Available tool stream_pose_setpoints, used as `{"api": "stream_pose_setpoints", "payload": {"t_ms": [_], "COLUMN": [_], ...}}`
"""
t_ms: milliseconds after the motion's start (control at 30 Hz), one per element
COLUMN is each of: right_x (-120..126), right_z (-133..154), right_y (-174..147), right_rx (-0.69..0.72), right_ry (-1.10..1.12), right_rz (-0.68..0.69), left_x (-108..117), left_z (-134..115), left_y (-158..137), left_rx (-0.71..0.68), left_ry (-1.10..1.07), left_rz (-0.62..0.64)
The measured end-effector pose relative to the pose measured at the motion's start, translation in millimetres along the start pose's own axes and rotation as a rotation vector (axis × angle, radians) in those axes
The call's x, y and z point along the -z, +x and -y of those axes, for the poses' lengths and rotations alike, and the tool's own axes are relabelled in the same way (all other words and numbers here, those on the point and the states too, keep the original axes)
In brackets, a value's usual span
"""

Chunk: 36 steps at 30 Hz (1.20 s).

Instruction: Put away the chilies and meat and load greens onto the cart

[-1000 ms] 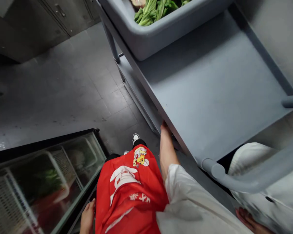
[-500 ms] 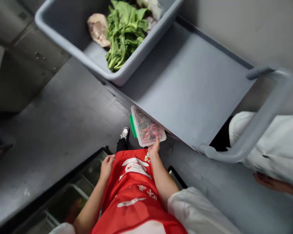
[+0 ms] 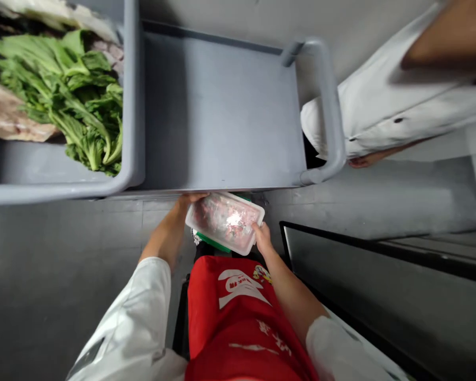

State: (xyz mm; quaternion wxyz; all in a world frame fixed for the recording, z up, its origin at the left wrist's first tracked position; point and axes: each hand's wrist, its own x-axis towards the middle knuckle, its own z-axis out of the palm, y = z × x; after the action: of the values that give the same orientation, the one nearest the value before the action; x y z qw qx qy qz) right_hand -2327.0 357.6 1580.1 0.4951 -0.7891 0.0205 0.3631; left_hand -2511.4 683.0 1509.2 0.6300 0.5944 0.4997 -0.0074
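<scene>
Between my hands, beside the near edge of the cart, is a clear food storage container (image 3: 222, 219) with green clips on its sides. Red and dark pieces of food show blurrily through its lid, which catches a bright glare. My right hand (image 3: 263, 238) grips the container's right end, thumb on top and the other fingers underneath. At the far left corner, my left hand (image 3: 189, 201) has its fingers closed at the container's rim, partly hidden by the cart edge.
A grey cart (image 3: 238, 116) with a thick handle (image 3: 333, 116) spans the view ahead. On its left stands a grey tub (image 3: 131, 95) holding leafy greens (image 3: 71, 95) and pale meat (image 3: 11, 114). A person in white (image 3: 388, 111) stands beyond the handle. Black-framed glass (image 3: 373, 286) is at right.
My left hand has moved from my apron to the container, which has turned and lies more level. My view has swung right, with the cart now straight across and the tub farther left.
</scene>
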Motion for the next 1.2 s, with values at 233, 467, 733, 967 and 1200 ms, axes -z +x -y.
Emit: {"api": "stream_pose_setpoints", "payload": {"t_ms": [233, 467, 733, 967, 1200], "right_x": [66, 150, 194, 193, 256], "right_z": [30, 65, 128, 171, 190], "right_y": [-28, -46, -24, 4, 47], "right_rx": [-0.130, -0.146, 0.101, 0.237, 0.249], "right_ry": [0.003, -0.058, -0.451, -0.478, -0.434], "right_rz": [-0.012, 0.096, 0.190, 0.287, 0.602], "left_x": [-65, -80, -73, -108, -184], "left_z": [23, -13, -57, -94, -133], "left_y": [-76, -188, -282, -330, -368], "left_rx": [0.374, 0.451, 0.402, 0.406, 0.280], "left_ry": [-0.322, -0.401, -0.503, -0.500, -0.671], "left_rz": [0.330, 0.391, 0.165, 0.004, -0.152]}}
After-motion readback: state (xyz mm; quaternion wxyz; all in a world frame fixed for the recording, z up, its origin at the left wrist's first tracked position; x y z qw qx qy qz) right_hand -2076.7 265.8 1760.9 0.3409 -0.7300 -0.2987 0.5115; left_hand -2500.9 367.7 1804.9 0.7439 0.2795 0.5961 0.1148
